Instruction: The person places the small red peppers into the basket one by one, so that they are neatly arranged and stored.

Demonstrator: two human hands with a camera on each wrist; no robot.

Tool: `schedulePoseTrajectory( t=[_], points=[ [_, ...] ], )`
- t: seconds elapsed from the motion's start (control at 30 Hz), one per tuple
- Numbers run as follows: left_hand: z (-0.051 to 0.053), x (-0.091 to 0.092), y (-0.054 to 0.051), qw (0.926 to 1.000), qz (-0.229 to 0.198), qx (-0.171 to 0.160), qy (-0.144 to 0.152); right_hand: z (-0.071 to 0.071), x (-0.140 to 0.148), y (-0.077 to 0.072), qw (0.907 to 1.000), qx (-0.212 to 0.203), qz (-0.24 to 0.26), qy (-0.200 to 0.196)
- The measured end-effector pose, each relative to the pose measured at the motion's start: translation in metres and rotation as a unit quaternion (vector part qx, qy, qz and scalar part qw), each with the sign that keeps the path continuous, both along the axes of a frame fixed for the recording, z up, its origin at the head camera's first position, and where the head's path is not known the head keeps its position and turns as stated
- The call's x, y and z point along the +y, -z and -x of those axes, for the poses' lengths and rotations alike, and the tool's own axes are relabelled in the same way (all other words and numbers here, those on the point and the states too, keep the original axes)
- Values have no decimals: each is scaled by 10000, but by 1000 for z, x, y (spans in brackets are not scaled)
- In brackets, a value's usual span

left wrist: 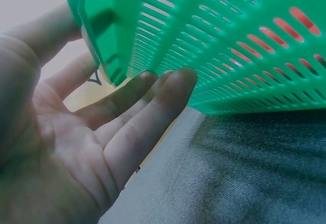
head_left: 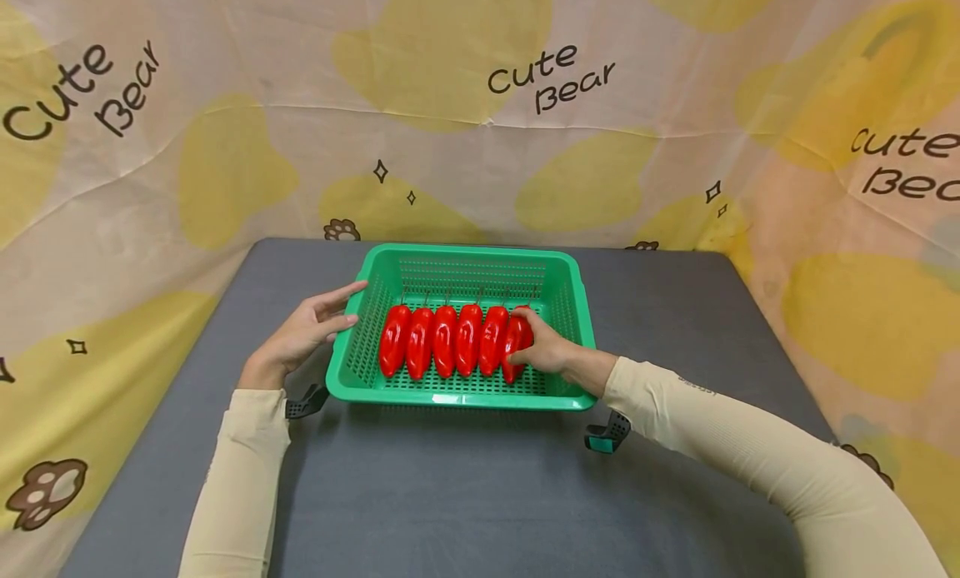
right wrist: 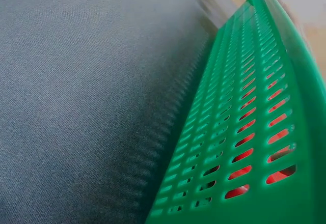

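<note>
Several glossy red peppers [head_left: 444, 341] with thin stems lie side by side in a green perforated plastic basket [head_left: 461, 401]. At the right end of the row, my right hand [head_left: 551, 349] holds one red pepper [head_left: 513, 345] between thumb and fingers, partly covering it. My left hand [head_left: 307, 332] is at the basket's left side with its fingers extended. In the left wrist view, fingertips reach the slotted outer wall and rim. The right wrist view has only the basket's near wall, with red showing through the slots; the right hand is out of sight there.
The basket stands toward the back of a dark grey table [head_left: 465, 486]. Behind and beside the table hangs a printed cloth [head_left: 450, 78] with yellow patches and lettering. A black wrist mount [head_left: 609, 433] sits under the right sleeve, close to the basket's near right corner.
</note>
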State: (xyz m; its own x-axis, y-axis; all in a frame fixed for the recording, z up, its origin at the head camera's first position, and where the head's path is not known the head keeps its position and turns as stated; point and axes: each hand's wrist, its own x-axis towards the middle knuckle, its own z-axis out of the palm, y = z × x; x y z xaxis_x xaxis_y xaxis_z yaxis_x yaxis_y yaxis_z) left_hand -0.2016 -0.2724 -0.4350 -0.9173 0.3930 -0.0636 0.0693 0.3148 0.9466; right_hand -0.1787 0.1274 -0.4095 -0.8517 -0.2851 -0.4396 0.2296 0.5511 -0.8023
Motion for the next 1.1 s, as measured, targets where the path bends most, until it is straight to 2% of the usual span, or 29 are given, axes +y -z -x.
schedulePoseTrajectory(
  t=[0.27, 0.57, 0.8, 1.1],
  points=[
    [0, 1, 0, 10000, 33, 7, -28, 1, -1, 1, 10000, -51, -5, -70],
    [-1, 1, 0, 9995, -271, -98, 102, -1, -1, 3, 9998, -177, 106, -21],
    [-1, 1, 1, 9997, -234, -79, 94, -3, -1, 0, 9993, -302, 192, 59],
    [0, 0, 0, 9998, -131, -155, 14, 1, 0, -1, 9990, -441, 51, 17]
  ],
)
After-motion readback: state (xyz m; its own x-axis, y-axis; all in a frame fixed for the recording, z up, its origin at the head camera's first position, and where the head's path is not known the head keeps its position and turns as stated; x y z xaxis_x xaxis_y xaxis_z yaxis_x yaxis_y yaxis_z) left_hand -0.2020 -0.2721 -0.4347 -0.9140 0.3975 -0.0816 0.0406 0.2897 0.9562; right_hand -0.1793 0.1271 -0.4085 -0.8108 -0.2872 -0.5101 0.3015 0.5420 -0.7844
